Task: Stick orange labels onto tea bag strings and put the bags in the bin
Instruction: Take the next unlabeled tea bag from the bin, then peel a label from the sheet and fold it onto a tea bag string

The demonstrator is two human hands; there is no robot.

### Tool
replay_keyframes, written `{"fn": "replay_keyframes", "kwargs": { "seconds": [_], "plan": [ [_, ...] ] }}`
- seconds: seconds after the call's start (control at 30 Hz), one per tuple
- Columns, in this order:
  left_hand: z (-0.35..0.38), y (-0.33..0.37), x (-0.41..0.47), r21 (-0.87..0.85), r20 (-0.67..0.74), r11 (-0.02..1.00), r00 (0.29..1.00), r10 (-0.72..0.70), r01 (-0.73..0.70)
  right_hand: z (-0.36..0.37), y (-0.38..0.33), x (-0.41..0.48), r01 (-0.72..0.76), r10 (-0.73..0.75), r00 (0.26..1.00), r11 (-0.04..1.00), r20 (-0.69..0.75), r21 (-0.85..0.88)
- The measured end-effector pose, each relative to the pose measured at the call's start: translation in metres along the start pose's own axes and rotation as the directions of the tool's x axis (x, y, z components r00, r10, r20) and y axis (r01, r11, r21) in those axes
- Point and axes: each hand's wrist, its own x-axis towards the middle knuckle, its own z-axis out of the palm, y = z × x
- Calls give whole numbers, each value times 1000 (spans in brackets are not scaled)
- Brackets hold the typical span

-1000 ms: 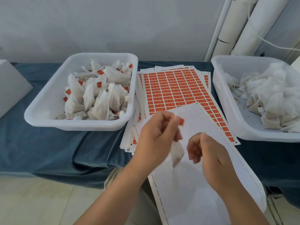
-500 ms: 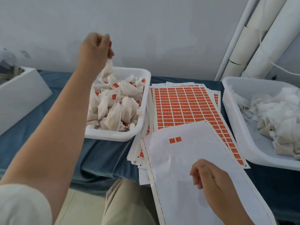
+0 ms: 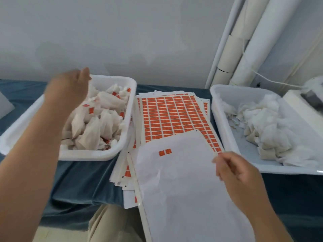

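Note:
My left hand (image 3: pixel 70 88) hovers over the back of the left white bin (image 3: pixel 128 131), fingers relaxed and holding nothing; it is motion-blurred. That bin holds several tea bags with orange labels (image 3: pixel 97 119). My right hand (image 3: pixel 234 170) hangs with loosely curled fingers, its tips at the right edge of a nearly bare backing sheet (image 3: pixel 183 180). Two orange labels (image 3: pixel 164 152) are left on that sheet. Beneath it lies a full sheet of orange labels (image 3: pixel 174 114). The right white bin (image 3: pixel 219 119) holds unlabelled tea bags (image 3: pixel 265 126).
A blue cloth (image 3: pixel 78 180) covers the table. More label sheets are stacked under the top ones. White pipes (image 3: pixel 248 49) run up the wall at the back right. A white device (image 3: pixel 304 102) sits at the far right edge.
My left hand came down from its raised position over the left bin and no longer pinches the tea bag. My right hand moved right to the backing sheet's edge.

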Motion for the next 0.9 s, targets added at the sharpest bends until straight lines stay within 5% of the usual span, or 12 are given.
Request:
{"fn": "replay_keyframes", "kwargs": {
  "seconds": [0.13, 0.27, 0.37, 0.47, 0.7, 0.8, 0.9],
  "plan": [
    [-10, 41, -42, -181, -140, 966, 977, 160, -185, -45, 21, 39, -123, 107, 986, 985, -132, -120],
    [-16, 84, -107, -383, -105, 877, 956, 273, -292, -84, 68, 88, -234, 283, 959, 808, 7, -541],
    [-14, 108, -155, -507, 9, 787, 911, 412, -351, -100, 91, 115, -340, 578, 811, 584, 85, -737],
    [0, 120, -185, -550, 151, 759, 852, 502, -349, -103, 101, 127, -415, 707, 704, 486, 67, -769],
    [40, 121, -231, -634, 388, 750, 763, 517, -186, -102, 115, 136, -447, 522, 838, 492, -158, -747],
    [48, 118, -239, -653, 412, 745, 761, 501, -137, -103, 113, 126, -462, 386, 884, 631, -265, -624],
    [52, 114, -243, -642, 447, 761, 760, 471, -93, -105, 99, 111, -285, 105, 923, 834, -371, -473]
  ]
}}
